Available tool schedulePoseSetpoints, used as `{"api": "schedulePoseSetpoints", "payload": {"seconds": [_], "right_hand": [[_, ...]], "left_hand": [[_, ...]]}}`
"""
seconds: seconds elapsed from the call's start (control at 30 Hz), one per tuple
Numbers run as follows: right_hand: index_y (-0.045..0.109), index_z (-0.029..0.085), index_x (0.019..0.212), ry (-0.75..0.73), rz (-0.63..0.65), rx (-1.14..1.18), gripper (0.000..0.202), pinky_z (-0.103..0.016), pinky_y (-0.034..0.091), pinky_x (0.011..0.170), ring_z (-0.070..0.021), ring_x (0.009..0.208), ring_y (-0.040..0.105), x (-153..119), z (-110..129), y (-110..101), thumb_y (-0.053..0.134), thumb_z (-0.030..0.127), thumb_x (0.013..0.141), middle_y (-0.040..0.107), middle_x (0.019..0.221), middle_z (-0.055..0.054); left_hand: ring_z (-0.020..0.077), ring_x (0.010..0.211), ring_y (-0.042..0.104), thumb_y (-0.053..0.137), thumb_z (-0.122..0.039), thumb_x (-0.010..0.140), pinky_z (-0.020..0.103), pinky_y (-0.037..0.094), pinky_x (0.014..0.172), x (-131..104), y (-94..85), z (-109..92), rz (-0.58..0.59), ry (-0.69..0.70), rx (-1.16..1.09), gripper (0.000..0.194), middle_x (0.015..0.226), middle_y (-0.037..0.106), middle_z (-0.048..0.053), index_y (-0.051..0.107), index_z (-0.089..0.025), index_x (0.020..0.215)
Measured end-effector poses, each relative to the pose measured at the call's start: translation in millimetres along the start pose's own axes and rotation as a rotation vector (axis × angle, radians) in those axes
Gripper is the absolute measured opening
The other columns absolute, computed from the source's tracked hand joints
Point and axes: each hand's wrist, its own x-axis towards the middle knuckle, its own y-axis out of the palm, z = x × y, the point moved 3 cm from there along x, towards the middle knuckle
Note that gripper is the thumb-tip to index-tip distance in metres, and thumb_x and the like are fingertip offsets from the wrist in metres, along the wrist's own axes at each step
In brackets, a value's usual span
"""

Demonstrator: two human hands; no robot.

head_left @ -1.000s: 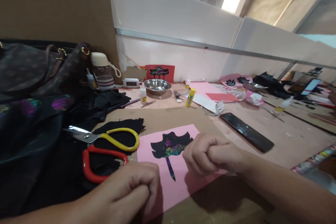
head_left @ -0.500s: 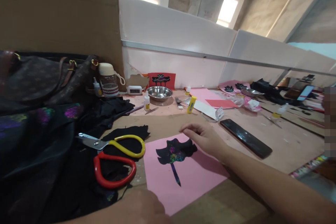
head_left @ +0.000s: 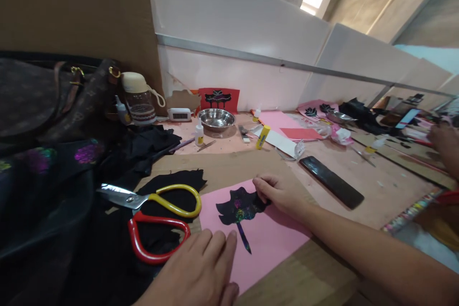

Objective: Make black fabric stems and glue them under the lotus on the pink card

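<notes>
On top of the pink sheet (head_left: pixel 276 244) lies my sparkly black cutout (head_left: pixel 238 206). My right hand (head_left: pixel 278 193) is curled at its right end, can't tell if it's gripping; left hand (head_left: pixel 204 264) has fingers stretched out, right by the scissors (head_left: pixel 141 201).

What lies where on the bench (head_left: pixel 387 205)

The paper (head_left: pixel 272 244) is on the cardboard (head_left: pixel 229 160), the cut-out (head_left: pixel 238 208) on the paper. The left hand (head_left: pixel 199 267) is over the paper's left edge, the right hand (head_left: pixel 278 196) at the cut-out's right end. Scissors (head_left: pixel 134 199) lie left, on the cloth (head_left: pixel 107 258). The phone (head_left: pixel 332 181) is right. Behind are the glue stick (head_left: pixel 263 137), then the bowl (head_left: pixel 216 120) before the card (head_left: pixel 219 99).
</notes>
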Motion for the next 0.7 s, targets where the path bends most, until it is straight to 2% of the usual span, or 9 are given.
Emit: {"api": "schedulePoseSetpoints", "payload": {"seconds": [0.1, 0.17, 0.23, 0.3, 0.33, 0.43, 0.5, 0.57, 0.7], "right_hand": [[0.05, 0.021, 0.06, 0.004, 0.024, 0.0, 0.057, -0.027, 0.033, 0.051, -0.0126, 0.053, 0.041, 0.8, -1.3, 1.0, 0.055, 0.07, 0.089, 0.043, 0.056, 0.004], [0.051, 0.021, 0.06, 0.007, 0.043, -0.003, 0.056, -0.026, 0.032, 0.052, -0.0125, 0.053, 0.041, 1.3, -0.8, 0.6, 0.056, 0.069, 0.089, 0.042, 0.056, 0.004], [0.051, 0.021, 0.061, 0.016, 0.063, -0.001, 0.056, -0.026, 0.032, 0.051, -0.0122, 0.053, 0.041, 2.1, -0.2, -0.3, 0.056, 0.069, 0.089, 0.042, 0.056, 0.004], [0.051, 0.021, 0.062, 0.027, 0.083, 0.006, 0.056, -0.025, 0.033, 0.05, -0.012, 0.053, 0.04, 2.8, 0.6, -0.9, 0.056, 0.069, 0.089, 0.042, 0.055, 0.005], [0.051, 0.021, 0.063, 0.03, 0.093, 0.011, 0.055, -0.025, 0.033, 0.05, -0.0118, 0.053, 0.04, 3.0, 1.2, -0.9, 0.057, 0.069, 0.089, 0.043, 0.056, 0.005], [0.052, 0.02, 0.066, 0.038, 0.117, 0.02, 0.055, -0.025, 0.035, 0.05, -0.0117, 0.053, 0.04, 3.1, 3.8, -0.5, 0.058, 0.07, 0.087, 0.044, 0.057, 0.004], [0.052, 0.02, 0.066, 0.044, 0.124, 0.018, 0.055, -0.025, 0.035, 0.051, -0.0119, 0.054, 0.041, 3.1, 5.7, -0.2, 0.059, 0.07, 0.087, 0.045, 0.057, 0.004], [0.053, 0.02, 0.066, 0.046, 0.126, 0.01, 0.054, -0.025, 0.035, 0.051, -0.012, 0.054, 0.042, 3.2, 7.2, -0.2, 0.059, 0.07, 0.087, 0.045, 0.057, 0.004], [0.055, 0.02, 0.066, 0.038, 0.125, -0.01, 0.053, -0.025, 0.034, 0.052, -0.012, 0.054, 0.042, 4.3, 8.4, -0.6, 0.059, 0.068, 0.087, 0.045, 0.056, 0.004]], "left_hand": [[0.0338, 0.108, 0.066, 0.063, -0.044, 0.096, 0.048, 0.053, 0.098, 6.7, -1.2, 4.0, 0.069, -0.063, -0.058, 0.061, 0.12, 0.071, 0.018, 0.054, -0.008, 0.144], [0.0325, 0.105, 0.067, 0.063, -0.044, 0.096, 0.047, 0.055, 0.097, 7.7, 0.0, 4.8, 0.124, -0.073, -0.112, 0.056, 0.117, 0.072, 0.017, 0.058, -0.012, 0.141], [0.024, 0.096, 0.07, 0.063, -0.039, 0.098, 0.034, 0.057, 0.09, 5.4, 6.9, 3.5, 0.173, -0.027, -0.244, 0.036, 0.108, 0.075, 0.009, 0.067, -0.022, 0.13], [0.0169, 0.096, 0.071, 0.059, -0.032, 0.101, 0.022, 0.056, 0.087, 1.5, 19.7, 1.6, 0.153, 0.032, -0.371, 0.022, 0.108, 0.077, 0.002, 0.07, -0.029, 0.119], [0.0171, 0.103, 0.072, 0.056, -0.032, 0.102, 0.022, 0.055, 0.091, -0.3, 27.2, 1.6, 0.096, 0.032, -0.378, 0.023, 0.115, 0.077, 0.003, 0.068, -0.029, 0.122], [0.0327, 0.135, 0.058, 0.052, -0.027, 0.101, 0.04, 0.051, 0.106, -2.8, 51.0, -4.2, -0.006, 0.111, -0.199, 0.05, 0.15, 0.059, 0.019, 0.049, -0.016, 0.149], [0.0296, 0.132, 0.061, 0.049, -0.025, 0.103, 0.035, 0.052, 0.105, -2.7, 60.4, -13.8, 0.03, 0.27, -0.206, 0.048, 0.149, 0.06, 0.017, 0.047, -0.015, 0.151], [0.0232, 0.124, 0.067, 0.047, -0.024, 0.106, 0.029, 0.053, 0.102, -2.2, 58.9, -21.0, 0.075, 0.362, -0.278, 0.043, 0.144, 0.066, 0.011, 0.051, -0.022, 0.149], [0.0261, 0.129, 0.065, 0.055, -0.023, 0.103, 0.036, 0.052, 0.107, -2.8, 37.4, -22.9, 0.101, 0.325, -0.381, 0.049, 0.148, 0.063, 0.011, 0.05, -0.028, 0.151]]}}
